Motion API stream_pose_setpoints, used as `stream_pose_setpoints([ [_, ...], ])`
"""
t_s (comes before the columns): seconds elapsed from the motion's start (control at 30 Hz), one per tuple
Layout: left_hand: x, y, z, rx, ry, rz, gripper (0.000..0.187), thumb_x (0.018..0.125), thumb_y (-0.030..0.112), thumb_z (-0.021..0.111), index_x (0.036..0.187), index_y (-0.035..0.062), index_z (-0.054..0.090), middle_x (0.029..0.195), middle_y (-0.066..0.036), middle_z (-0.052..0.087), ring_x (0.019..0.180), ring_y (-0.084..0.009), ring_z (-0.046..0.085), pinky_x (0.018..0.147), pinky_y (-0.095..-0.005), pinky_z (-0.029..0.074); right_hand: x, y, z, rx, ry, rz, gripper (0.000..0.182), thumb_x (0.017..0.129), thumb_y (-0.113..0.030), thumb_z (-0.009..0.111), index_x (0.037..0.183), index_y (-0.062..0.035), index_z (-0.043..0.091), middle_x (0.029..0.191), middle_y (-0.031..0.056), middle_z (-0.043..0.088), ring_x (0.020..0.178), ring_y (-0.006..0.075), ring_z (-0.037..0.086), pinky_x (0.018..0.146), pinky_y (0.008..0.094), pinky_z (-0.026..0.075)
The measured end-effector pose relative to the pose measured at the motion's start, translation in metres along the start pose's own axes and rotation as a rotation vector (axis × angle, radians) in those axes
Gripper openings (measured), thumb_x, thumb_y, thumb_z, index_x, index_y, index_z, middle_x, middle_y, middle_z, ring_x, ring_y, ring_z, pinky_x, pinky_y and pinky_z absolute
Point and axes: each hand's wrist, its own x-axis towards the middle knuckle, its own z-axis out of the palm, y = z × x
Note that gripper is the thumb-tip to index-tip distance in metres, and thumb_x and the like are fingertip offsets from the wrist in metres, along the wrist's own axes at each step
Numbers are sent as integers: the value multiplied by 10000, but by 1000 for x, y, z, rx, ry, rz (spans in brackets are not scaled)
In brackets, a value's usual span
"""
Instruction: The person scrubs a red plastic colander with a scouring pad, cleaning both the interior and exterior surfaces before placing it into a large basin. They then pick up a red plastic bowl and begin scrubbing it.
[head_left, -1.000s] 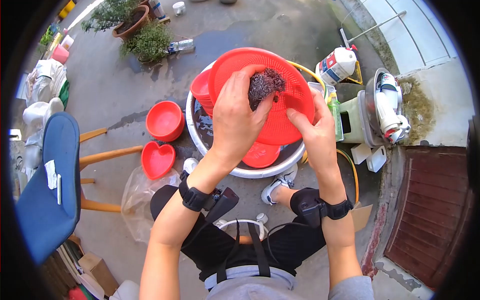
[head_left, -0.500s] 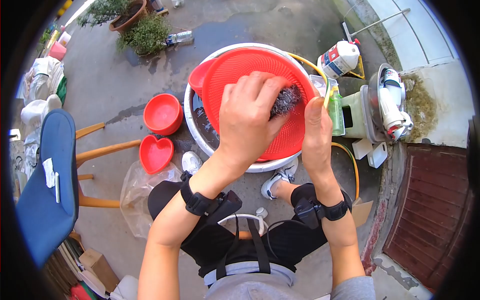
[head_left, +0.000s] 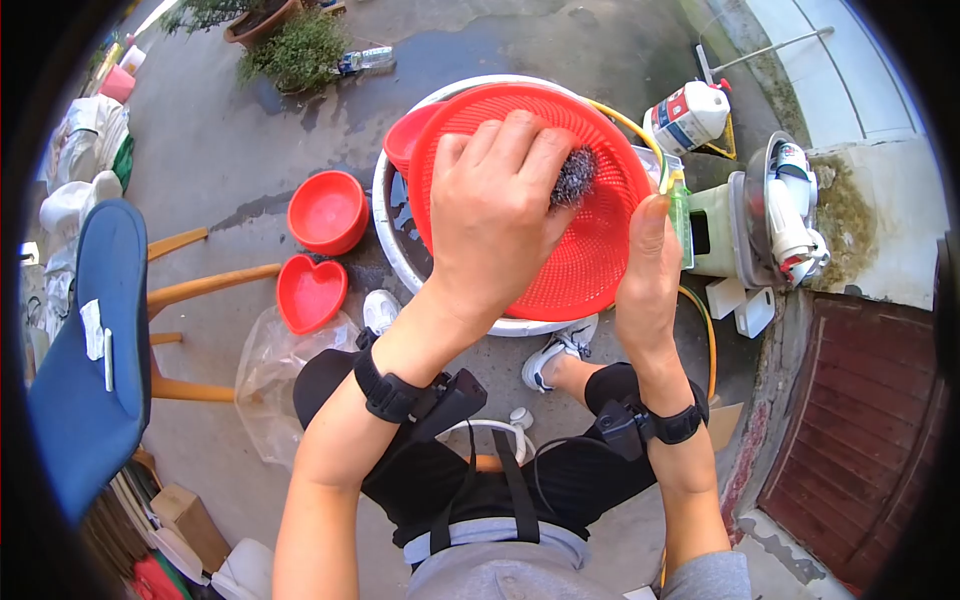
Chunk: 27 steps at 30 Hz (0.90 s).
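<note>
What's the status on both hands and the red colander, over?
Left hand closed around dark scouring pad, over red colander. Right hand at colander's right rim, fingers hidden. Colander partly hidden by left hand, above white-rimmed tub.

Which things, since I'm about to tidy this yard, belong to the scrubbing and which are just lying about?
Part of the job:
red colander, right hand at its edge
dark scouring pad, in left hand
white-rimmed basin beneath
probably the round red bowl

Apparently just lying about:
blue chair
plastic bottle
leafy plant
</note>
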Motion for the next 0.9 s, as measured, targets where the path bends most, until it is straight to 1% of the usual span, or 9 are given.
stream_pose_setpoints([
  [0.07,-1,-3,0,39,20,12,362,637,131,792,975,120,663,945,-34,637,876,-231,615,763,-372,415,-1,-4,1,10,4,20,597,1057,-442,395,1387,46,490,1383,164,535,1291,233,489,1107,349,349],
  [0.27,-12,3,11,46,-29,225,334,642,128,745,965,108,662,941,-23,631,850,-209,612,754,-361,412,0,-2,0,-68,31,1,586,1059,-432,402,1375,51,504,1350,158,561,1236,215,525,1061,331,391],
  [0.33,-8,2,10,112,36,198,177,741,172,620,899,94,639,850,-12,570,802,-162,573,713,-337,394,-1,-2,-1,-93,36,-10,584,1060,-429,402,1371,54,508,1333,157,573,1216,207,535,1044,321,404],
  [0.47,-2,-8,8,209,111,197,158,740,170,624,881,98,633,856,-10,566,796,-165,569,716,-341,394,-3,-6,-1,-111,24,31,582,1059,-428,407,1370,53,511,1292,147,599,1160,185,555,1004,298,420],
  [0.6,-14,2,17,128,58,301,152,738,171,627,874,103,631,862,-7,563,805,-163,569,730,-338,397,-1,-2,0,-125,43,-27,582,1057,-432,417,1378,44,510,1246,122,615,1059,143,559,930,268,434],
  [0.67,-15,3,17,111,70,304,149,740,178,626,870,106,629,856,-6,558,803,-162,566,724,-340,392,-2,2,-2,-148,42,-15,574,1058,-424,420,1376,45,512,1242,121,616,1058,142,559,928,268,436],
  [0.73,-10,-2,11,172,48,206,153,738,182,626,871,106,630,853,-5,555,801,-160,563,713,-340,386,-3,4,-2,-169,41,-2,566,1059,-416,422,1374,46,515,1239,120,617,1057,142,559,926,268,438],
  [0.8,-7,-5,11,189,91,205,157,737,182,626,874,105,631,852,-4,556,796,-159,560,705,-338,381,-4,3,0,-74,-1,66,546,1060,-398,428,1367,44,523,1275,144,608,1144,175,559,975,291,435],
  [0.9,-11,-4,15,133,54,265,145,739,183,625,862,105,635,849,0,556,805,-154,562,719,-331,386,-3,2,-3,-99,20,77,519,1058,-372,448,1363,41,527,1292,156,604,1180,191,552,997,301,428],
])
